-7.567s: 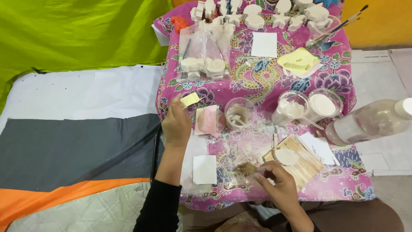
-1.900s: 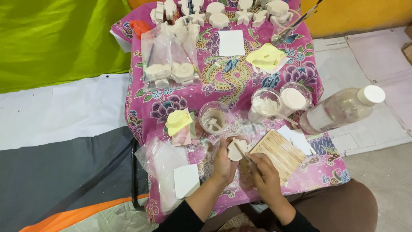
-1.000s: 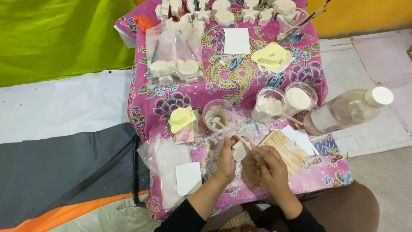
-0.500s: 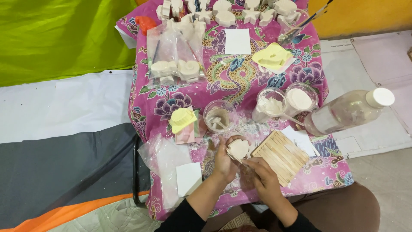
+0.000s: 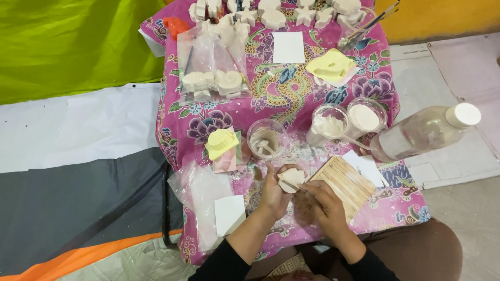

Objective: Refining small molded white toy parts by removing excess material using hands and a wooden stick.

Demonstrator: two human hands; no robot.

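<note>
From my seat at the feed, the biggest thing in view was the low table under its pink floral cloth [image 5: 281, 99], set against green, white, grey and orange sheets [image 5: 78, 171] on the floor. A clear plastic bottle with a white cap [image 5: 424, 132] lay on its side at the table's right edge. At the top stood a row of white plaster figures [image 5: 273, 18], and a clear bag [image 5: 213, 67] held more of them. A mat of wooden sticks [image 5: 344, 182] lay by the right hand, touching it. Three clear cups sat in the middle — one smeared with plaster [image 5: 265, 140], two holding white powder [image 5: 364, 117]. A yellow mould [image 5: 221, 143] rested on a pink card just left of the smeared cup.

My left hand [image 5: 273, 190] was curled around a small white plaster piece [image 5: 290, 179], held just above the cloth near the front edge. My right hand [image 5: 325, 203] pinched a thin stick [image 5: 292, 186] — its tip touched the piece's underside.
</note>
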